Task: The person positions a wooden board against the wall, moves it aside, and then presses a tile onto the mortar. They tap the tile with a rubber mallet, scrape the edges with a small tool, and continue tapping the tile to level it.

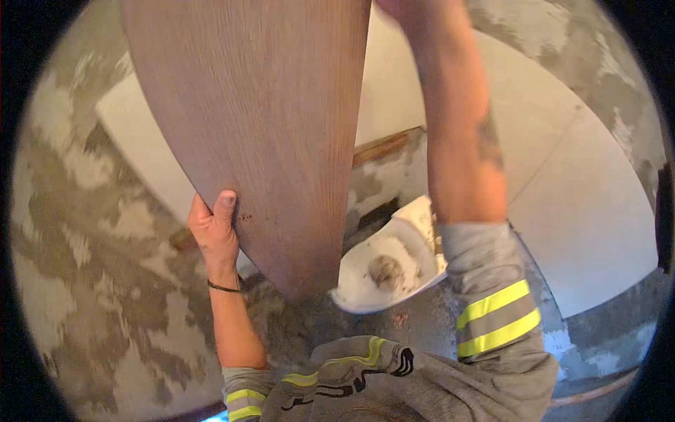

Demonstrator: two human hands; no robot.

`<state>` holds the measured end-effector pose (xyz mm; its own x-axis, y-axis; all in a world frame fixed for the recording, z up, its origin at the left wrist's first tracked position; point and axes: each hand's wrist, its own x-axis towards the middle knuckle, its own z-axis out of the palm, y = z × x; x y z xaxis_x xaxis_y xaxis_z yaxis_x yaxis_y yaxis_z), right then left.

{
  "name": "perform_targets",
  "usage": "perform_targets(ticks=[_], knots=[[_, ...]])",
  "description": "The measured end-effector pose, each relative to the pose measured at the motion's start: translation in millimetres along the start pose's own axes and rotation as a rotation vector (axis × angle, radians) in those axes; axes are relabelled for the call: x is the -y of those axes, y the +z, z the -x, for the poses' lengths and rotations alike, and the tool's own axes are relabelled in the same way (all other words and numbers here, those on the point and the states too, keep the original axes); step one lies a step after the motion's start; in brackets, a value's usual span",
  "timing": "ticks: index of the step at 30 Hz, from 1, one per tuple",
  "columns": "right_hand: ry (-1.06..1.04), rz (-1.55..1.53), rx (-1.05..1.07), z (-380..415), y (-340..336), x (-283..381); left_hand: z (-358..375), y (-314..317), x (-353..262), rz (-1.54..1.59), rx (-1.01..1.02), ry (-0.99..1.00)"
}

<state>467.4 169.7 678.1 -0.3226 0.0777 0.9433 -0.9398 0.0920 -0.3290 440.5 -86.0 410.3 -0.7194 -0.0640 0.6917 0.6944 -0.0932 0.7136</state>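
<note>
A long wood-grain board [253, 105] rises in front of me, from a narrow lower end out past the top of the view. My left hand [214, 228] grips its left edge low down, thumb flat on the front face and the other fingers hidden behind. My right arm reaches up along the board's right side. At the top edge of the view, my right hand [395, 8] is right by the board's right edge, blurred and partly cut off, its fingers hidden. Small dark specks mark the board near my left thumb.
Below the board's right side lies a white, dirt-stained container [415, 246] with grey residue inside. Large pale panels [590, 211] stand behind, on both sides of the board. The surrounding surface [91, 281] is patchy grey and brown. A strip of wood [383, 146] shows beneath a panel.
</note>
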Motion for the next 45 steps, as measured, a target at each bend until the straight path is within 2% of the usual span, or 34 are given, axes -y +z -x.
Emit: perform_targets(ticks=[2, 4, 5, 6, 8, 10, 11, 12, 13, 14, 16, 18, 20, 22, 24, 25, 27, 28, 30, 31, 34, 35, 37, 39, 41, 43, 45], knots=[[0.184, 0.389, 0.078, 65.8, -70.0, -21.6, -26.6, 53.3, 9.7, 0.172, 0.093, -0.051], [0.436, 0.303, 0.054, 154.1, -100.1, -26.2, -53.8, 112.5, -10.4, 0.175, 0.110, -0.030], [0.493, 0.448, 0.055, 193.6, -115.4, -38.2, -67.2, 140.8, -18.7, 0.217, 0.175, -0.080], [0.503, 0.587, -0.057, 225.5, -128.6, -62.2, -83.2, 166.5, -22.6, 0.258, 0.236, -0.126], [0.502, 0.302, -0.397, 213.8, -141.5, -64.3, -122.7, 213.8, 1.6, 0.170, 0.380, -0.071], [0.374, 0.351, -0.534, 184.0, -174.5, -75.8, -154.8, 266.0, -3.2, -0.018, 0.448, 0.016], [0.375, 0.563, -0.550, 166.3, -190.2, -76.7, -159.3, 275.0, -1.6, 0.000, 0.438, 0.019], [0.387, 0.778, -0.564, 151.8, -205.0, -77.1, -158.7, 279.8, 3.1, 0.016, 0.389, 0.182], [0.367, 0.857, -0.600, 139.2, -221.7, -86.0, -153.7, 278.9, 11.5, 0.026, 0.343, 0.329], [0.349, 0.934, -0.637, 128.1, -236.8, -98.3, -145.6, 263.6, 21.0, 0.030, 0.348, 0.298], [0.293, 1.107, -0.658, 101.4, -255.1, -112.7, -130.1, 211.7, 45.2, -0.112, 0.850, 0.428], [0.187, 1.157, -0.634, 82.6, -278.0, -136.3, -108.8, 174.6, 103.5, 0.041, 1.336, 0.146], [0.183, 1.263, -0.651, 61.1, -295.9, -156.1, -83.1, 144.1, 178.5, 0.016, 1.608, -0.178], [0.193, 1.374, -0.669, 37.7, -308.2, -175.3, -43.5, 110.5, 257.9, 0.024, 1.545, -0.397], [0.044, 1.441, -0.604, 13.6, -313.6, -188.6, -19.2, 79.2, 311.6, 0.008, 1.445, -0.650], [0.064, 1.474, -0.605, 4.2, -313.0, -197.0, -5.1, 64.8, 332.3, 0.026, 1.475, -0.664], [-0.058, 1.441, -0.587, -18.5, -316.9, -211.1, 13.4, 47.7, 372.1, -0.003, 1.335, -0.853], [-0.050, 1.473, -0.594, -25.6, -322.5, -217.8, 21.6, 39.4, 388.2, 0.009, 1.368, -0.854], [-0.006, 1.348, -0.657, -41.8, -335.6, -230.4, 33.1, 27.7, 414.8, -0.094, 1.433, -0.890], [-0.006, 1.366, -0.662, -46.0, -338.2, -235.4, 35.5, 26.2, 423.8, -0.074, 1.481, -0.982], [-0.015, 1.346, -0.688, -61.5, -335.1, -249.1, 40.9, 19.8, 434.7, 0.049, 1.406, -1.055], [-0.060, 1.409, -0.666, -61.9, -329.4, -254.6, 34.2, 24.0, 434.6, -0.079, 1.478, -0.952], [-0.108, 1.478, -0.646, -61.2, -328.9, -257.3, 34.0, 26.6, 443.8, -0.073, 1.506, -0.963], [0.046, 1.529, -0.759, -65.2, -332.0, -257.8, 66.9, 20.9, 483.9, -0.073, 1.540, -1.024], [0.004, 1.515, -0.742, -61.7, -324.1, -259.2, 92.9, 11.9, 498.8, -0.139, 1.446, -0.798], [-0.004, 1.512, -0.732, -65.9, -320.4, -256.9, 152.5, -5.3, 560.5, 0.246, 1.244, -1.230], [-0.006, 1.534, -0.744, -64.9, -322.7, -258.5, 181.1, -17.8, 636.9, 0.465, 1.224, -1.700]])
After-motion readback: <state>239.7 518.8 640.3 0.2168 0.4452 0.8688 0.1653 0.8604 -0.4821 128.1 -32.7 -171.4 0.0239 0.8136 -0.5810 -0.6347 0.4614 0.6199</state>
